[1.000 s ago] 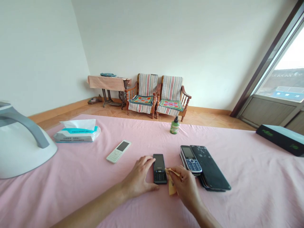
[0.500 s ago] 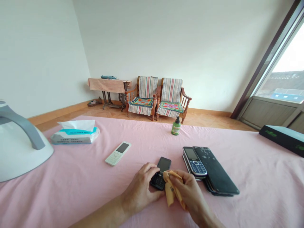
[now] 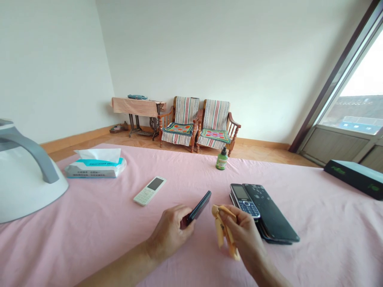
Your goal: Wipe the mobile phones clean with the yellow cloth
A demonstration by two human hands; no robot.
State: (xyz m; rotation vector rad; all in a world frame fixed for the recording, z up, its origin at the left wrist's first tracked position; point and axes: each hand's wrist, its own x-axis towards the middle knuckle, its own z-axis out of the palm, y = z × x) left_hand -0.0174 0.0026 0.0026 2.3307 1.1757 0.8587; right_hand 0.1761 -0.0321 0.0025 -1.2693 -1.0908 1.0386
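Observation:
My left hand (image 3: 170, 231) is closed around the lower end of a small black keypad phone (image 3: 199, 206), which is lifted off the pink cloth and tilted on edge. My right hand (image 3: 243, 231) pinches a folded yellow-orange cloth (image 3: 224, 232) that hangs down just right of the phone, not touching it. A stack of dark phones (image 3: 263, 211), with a blue-keyed one on top, lies right of my right hand. A white keypad phone (image 3: 149, 190) lies flat to the left.
The pink-covered table (image 3: 89, 239) carries a tissue pack (image 3: 96, 164) at the back left, a white appliance with a grey handle (image 3: 26, 171) at the left edge, a small green bottle (image 3: 222, 159) at the back and a dark box (image 3: 354, 177) at the right.
The black phone lay flat a second ago. My left hand has picked it up and tilted it on edge, and my right hand has lifted the cloth off the table.

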